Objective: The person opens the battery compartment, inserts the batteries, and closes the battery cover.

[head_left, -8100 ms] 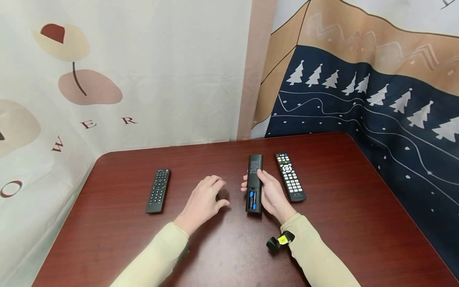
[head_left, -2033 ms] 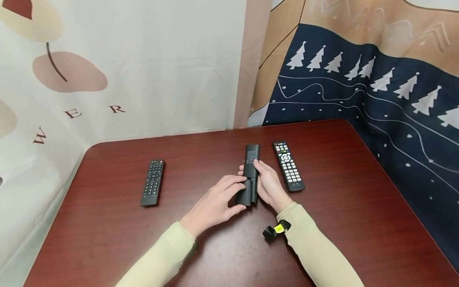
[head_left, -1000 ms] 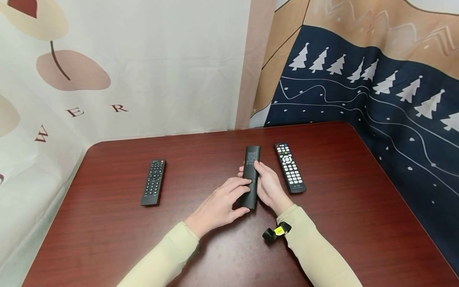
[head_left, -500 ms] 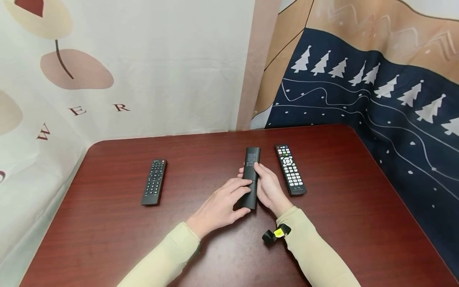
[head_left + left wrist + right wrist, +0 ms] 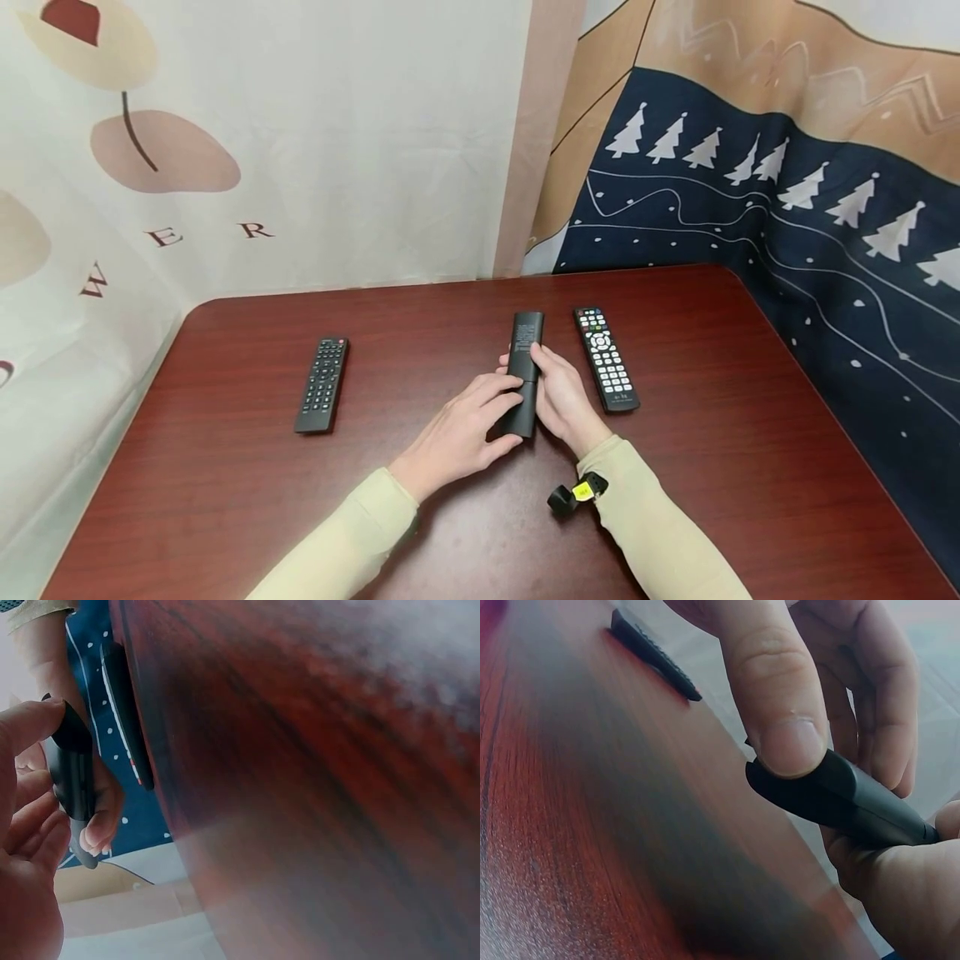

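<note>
A black remote control (image 5: 527, 336) lies back side up in my right hand (image 5: 564, 398), whose thumb is on its right edge and whose fingers reach round underneath. Its battery cover (image 5: 523, 410) sits over the lower half, a thin seam showing above it; the batteries are hidden. My left hand (image 5: 463, 427) pinches the cover, thumb at the bottom end and fingertips by the seam. In the left wrist view the remote's dark side (image 5: 73, 780) shows between both hands. The right wrist view shows the left thumb (image 5: 780, 697) pressing on the remote's end (image 5: 817, 791).
On the reddish-brown table (image 5: 225, 500) a black remote with white buttons (image 5: 609, 362) lies just right of my right hand. A smaller dark-buttoned remote (image 5: 322, 386) lies farther left. Printed curtains (image 5: 375, 150) hang behind the table. A black wrist camera (image 5: 573, 493) is strapped to my right wrist.
Blue batteries showed in the uncovered compartment earliest. Two seconds ago the left hand held the cover offset to the left; it then moved right into line with the remote. Little differs since.
</note>
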A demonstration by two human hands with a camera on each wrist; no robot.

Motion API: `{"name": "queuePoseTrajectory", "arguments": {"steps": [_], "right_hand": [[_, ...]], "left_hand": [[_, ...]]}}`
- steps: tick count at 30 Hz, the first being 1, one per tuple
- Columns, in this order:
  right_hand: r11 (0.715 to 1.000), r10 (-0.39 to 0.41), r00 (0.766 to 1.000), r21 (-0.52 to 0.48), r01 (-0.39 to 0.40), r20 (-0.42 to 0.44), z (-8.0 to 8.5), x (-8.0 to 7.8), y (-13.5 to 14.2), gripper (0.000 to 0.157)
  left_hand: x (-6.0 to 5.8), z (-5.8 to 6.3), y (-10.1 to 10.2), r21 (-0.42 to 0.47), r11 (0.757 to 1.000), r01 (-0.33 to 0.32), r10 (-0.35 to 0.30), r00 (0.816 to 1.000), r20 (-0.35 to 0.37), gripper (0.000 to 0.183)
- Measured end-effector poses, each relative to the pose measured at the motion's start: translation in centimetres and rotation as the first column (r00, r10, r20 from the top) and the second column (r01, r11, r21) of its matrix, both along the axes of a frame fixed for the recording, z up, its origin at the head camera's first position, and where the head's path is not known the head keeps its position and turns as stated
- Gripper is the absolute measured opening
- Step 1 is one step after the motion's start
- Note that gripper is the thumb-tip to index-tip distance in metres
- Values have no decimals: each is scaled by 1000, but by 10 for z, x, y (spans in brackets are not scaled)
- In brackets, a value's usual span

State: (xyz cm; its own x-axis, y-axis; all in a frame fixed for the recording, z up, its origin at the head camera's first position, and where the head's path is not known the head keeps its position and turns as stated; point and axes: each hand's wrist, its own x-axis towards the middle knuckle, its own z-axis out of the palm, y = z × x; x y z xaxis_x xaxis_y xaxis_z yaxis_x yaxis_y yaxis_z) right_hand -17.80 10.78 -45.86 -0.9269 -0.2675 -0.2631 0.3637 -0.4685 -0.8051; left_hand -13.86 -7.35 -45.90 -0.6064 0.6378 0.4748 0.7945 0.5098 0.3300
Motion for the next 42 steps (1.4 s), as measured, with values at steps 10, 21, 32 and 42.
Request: {"name": "queuePoseTrajectory", "arguments": {"steps": [10, 21, 32, 42], "right_hand": [[1000, 9, 1000, -5, -10, -19, 0, 0, -1, 54], [1000, 1, 999, 20, -1, -41, 1, 5, -2, 53], [998, 5, 999, -55, -8, -41, 7, 4, 1, 48], [996, 12, 999, -92, -15, -31, 14, 4, 3, 43]], "left_hand": [[1, 1, -1, 20, 1000, -3, 3, 1000, -3, 47], [2, 1, -1, 36, 999, 6, -5, 1000, -20, 46], [1, 5, 2, 55, 998, 24, -22, 999, -42, 48], [-3, 7, 1, 88, 994, 62, -58, 997, -48, 47]]}}
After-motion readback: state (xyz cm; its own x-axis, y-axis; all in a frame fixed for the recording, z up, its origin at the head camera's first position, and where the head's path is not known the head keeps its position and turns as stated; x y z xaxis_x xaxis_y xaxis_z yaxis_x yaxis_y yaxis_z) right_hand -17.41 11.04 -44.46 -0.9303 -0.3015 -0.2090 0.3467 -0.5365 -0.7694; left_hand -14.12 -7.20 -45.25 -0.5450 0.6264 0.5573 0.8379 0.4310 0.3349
